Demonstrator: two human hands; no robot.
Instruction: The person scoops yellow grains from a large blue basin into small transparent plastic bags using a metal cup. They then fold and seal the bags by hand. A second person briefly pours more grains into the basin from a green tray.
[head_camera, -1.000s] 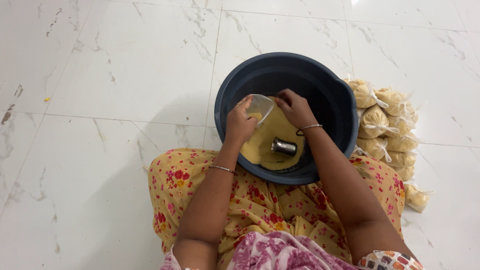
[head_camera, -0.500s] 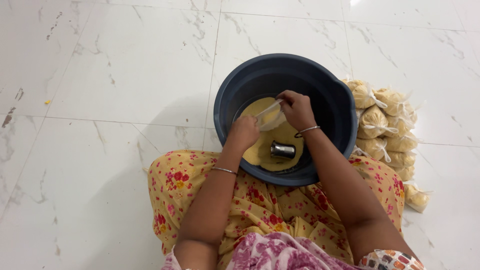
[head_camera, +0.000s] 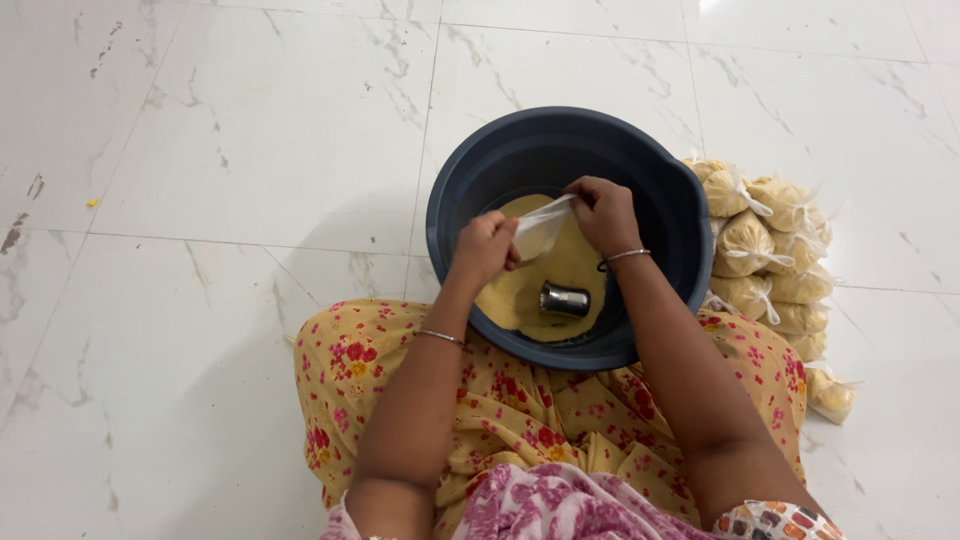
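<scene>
Bag (head_camera: 540, 228): thin clear plastic, limp, held over the tub (head_camera: 660, 190) betw. both hands. Left hand (head_camera: 485, 250) fisted on its near edge, right hand (head_camera: 603, 213) pinching the far edge, fingers curled shut. Tub is round, dark grey, smooth plastic, w/ fine yellow grain (head_camera: 520, 290) in the bottom and a shiny steel cup (head_camera: 565, 299) lying on its side. Tied bags (head_camera: 765, 250) of grain heaped just right of the tub on glossy marble floor (head_camera: 250, 150). Vs 0.5 s ago: bag now stretched flatter, hands a bit further apart.
</scene>
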